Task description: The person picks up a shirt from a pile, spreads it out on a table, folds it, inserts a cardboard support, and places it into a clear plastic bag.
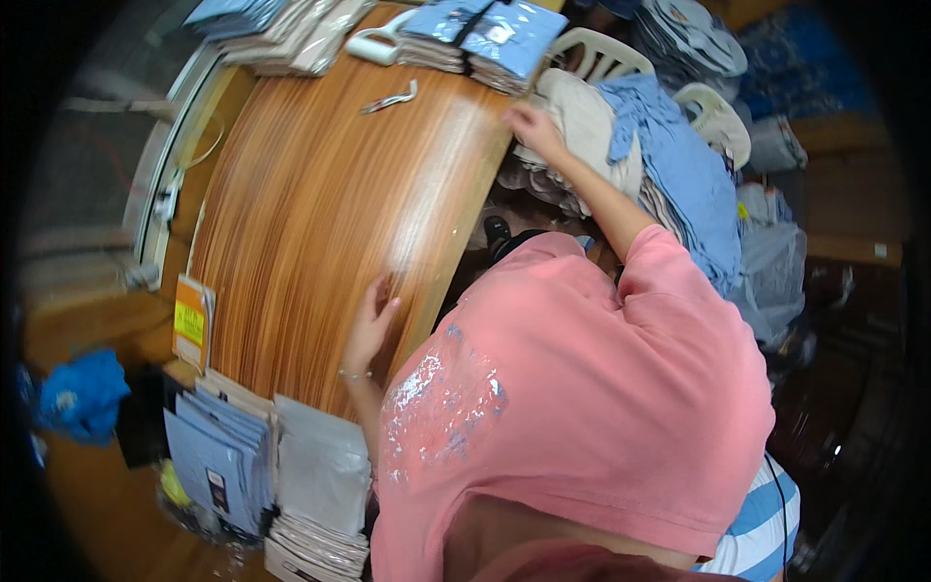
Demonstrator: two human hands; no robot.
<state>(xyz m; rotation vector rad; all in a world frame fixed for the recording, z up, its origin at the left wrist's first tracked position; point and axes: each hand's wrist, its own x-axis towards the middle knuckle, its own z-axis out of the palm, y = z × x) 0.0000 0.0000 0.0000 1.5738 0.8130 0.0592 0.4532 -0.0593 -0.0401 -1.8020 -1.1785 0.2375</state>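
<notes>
My left hand point(369, 330) is over the near part of the wood-grain table point(330, 223), its thumb and fingers apart and nothing in it. Farther off, my right hand point(535, 133) is at the table's right edge, beside a heap of off-white garments point(579, 105). Its fingers are curled and slightly blurred, so anything in them cannot be made out. A small metal tool like thread snips point(390, 99) lies toward the far end of the tabletop. Behind it are a white object with a loop handle point(376, 46) and a stack of folded blue shirts point(504, 44) with a black strap.
More bagged shirts point(291, 34) are stacked at the far left corner. Nearest are packaged blue shirts point(215, 466), clear plastic bags point(323, 448) and a pale folded stack point(315, 551). White plastic chairs point(606, 53) and loose blue garments point(679, 170) crowd the right side.
</notes>
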